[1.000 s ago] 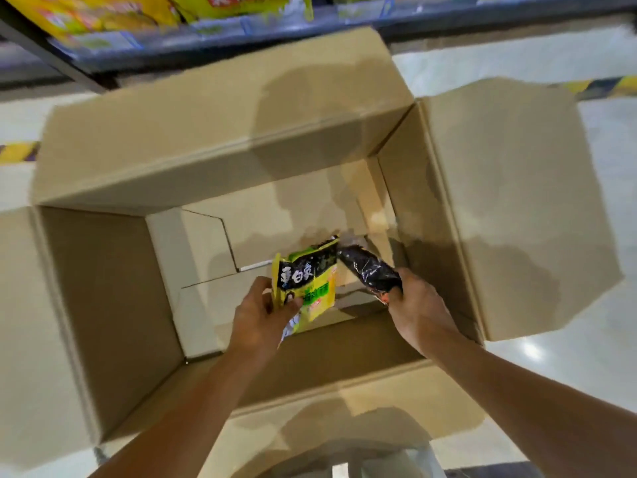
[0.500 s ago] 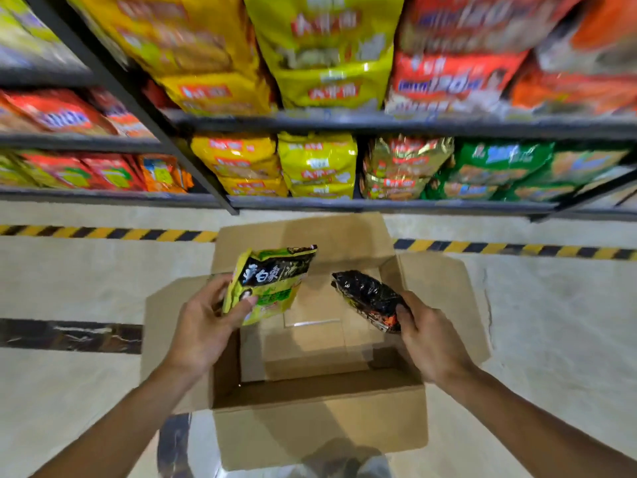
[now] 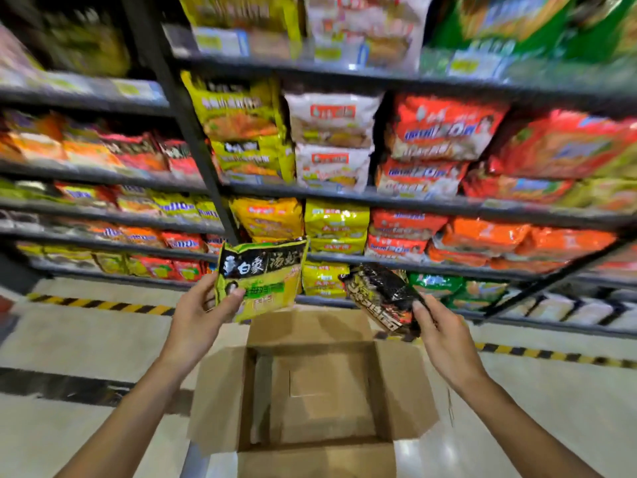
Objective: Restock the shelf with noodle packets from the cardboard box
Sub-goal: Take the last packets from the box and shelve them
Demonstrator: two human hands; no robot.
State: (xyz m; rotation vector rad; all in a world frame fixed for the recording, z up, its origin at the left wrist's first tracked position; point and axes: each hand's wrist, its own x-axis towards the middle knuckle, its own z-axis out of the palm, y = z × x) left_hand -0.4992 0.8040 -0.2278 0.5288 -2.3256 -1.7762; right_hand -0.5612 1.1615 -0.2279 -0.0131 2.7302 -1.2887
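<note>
Item: two noodle packets held above the open cardboard box (image 3: 220, 401), a yellow-green packet (image 3: 263, 279) pinched in the left hand (image 3: 201, 310) and a black packet (image 3: 382, 296) pinched in the right hand (image 3: 444, 334). Handling: match each to its own brand row and slide it in flat, label outward. Setting: dark metal shelf (image 3: 396, 201) stocked in tiers; pale glossy floor (image 3: 86, 339), hazard stripe (image 3: 103, 305) along its base.

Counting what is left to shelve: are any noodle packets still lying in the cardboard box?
No. The cardboard box shows only its bare bottom; the yellow-green packet and black packet are held above it.
</note>
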